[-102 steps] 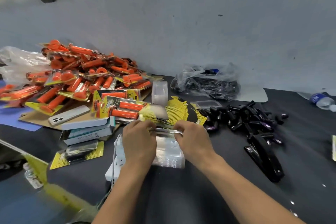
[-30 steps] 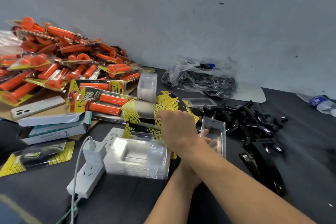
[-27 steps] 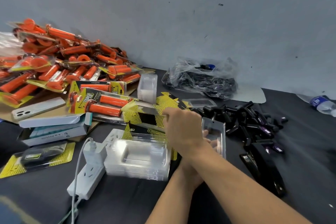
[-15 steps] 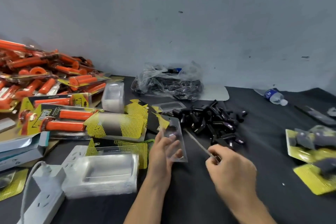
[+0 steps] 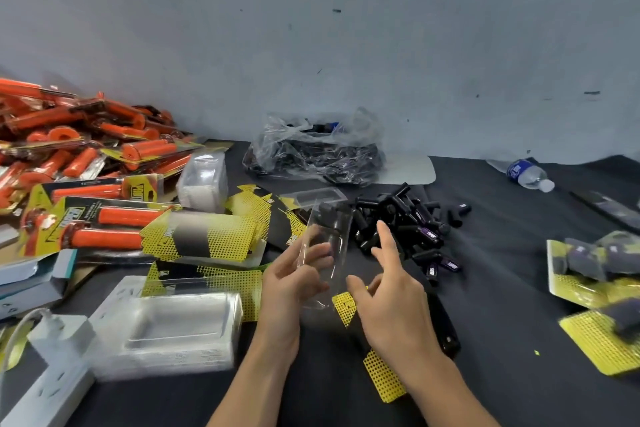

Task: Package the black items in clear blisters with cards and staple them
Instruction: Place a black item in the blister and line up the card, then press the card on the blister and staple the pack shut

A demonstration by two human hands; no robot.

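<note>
Left hand [image 5: 287,284] grips blister [image 5: 327,246] by its edge, right hand [image 5: 394,302] holds card [image 5: 384,378].

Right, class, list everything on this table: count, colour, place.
orange packs: many, orange, far left
cards: several, yellow-black, centre left
blister stack: one, clear, near left
power strip: one, white, bottom left
bag: one, clear, back centre
black items: many, black, centre
bottle: one, clear, back right
yellow packs: few, yellow, right edge
stapler: one, black, front centre
blister: one, clear, held up
card: one, yellow, front centre
left hand: holds the blister
right hand: fingers spread, over card
</note>
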